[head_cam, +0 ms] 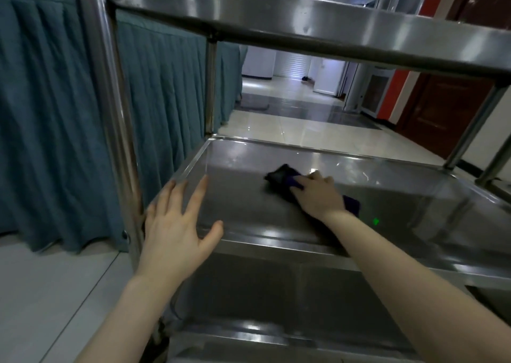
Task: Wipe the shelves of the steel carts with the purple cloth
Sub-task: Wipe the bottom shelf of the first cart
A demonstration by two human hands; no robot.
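On middle shelf [401, 194] of steel cart [304, 22], about mid-span: purple cloth [280, 178], pressed down by flat right hand [318, 196], ends sticking out past fingertips and behind wrist. At near left corner, beside post [110, 113]: left hand [177, 224] spread wide, holding nothing; contact with rim impossible to tell. Teal drape [41, 113] left of cart
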